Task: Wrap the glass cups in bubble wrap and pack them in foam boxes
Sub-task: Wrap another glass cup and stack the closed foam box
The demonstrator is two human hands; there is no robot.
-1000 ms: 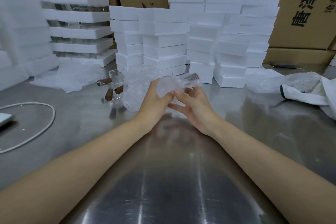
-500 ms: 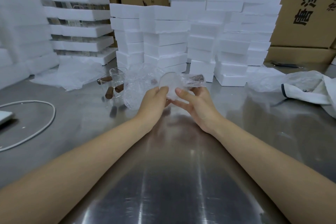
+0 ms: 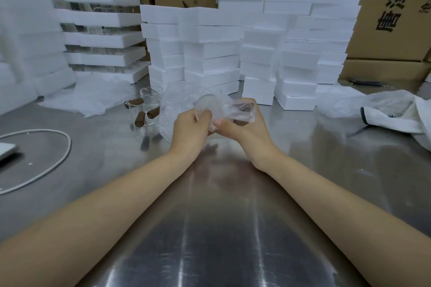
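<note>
The left hand [image 3: 190, 129] and right hand [image 3: 247, 128], close together above the steel table [image 3: 221, 228], both pinch a glass cup [image 3: 207, 105] partly swathed in bubble wrap [image 3: 177, 105]. Bare cups [image 3: 145, 109] stand at ten o'clock. Stacked foam boxes [image 3: 210, 49] rise at twelve.

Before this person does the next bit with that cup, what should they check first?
1. The left hand and right hand both hold the glass cup: ok.
2. The bubble wrap closed round the cup: not ok, a loose part trails left.
3. Cup's far end covered: cannot tell.
4. The unwrapped glass cups stand apart from the hands: ok.
5. Open foam box ready: cannot tell; the foam boxes stand stacked behind.
</note>
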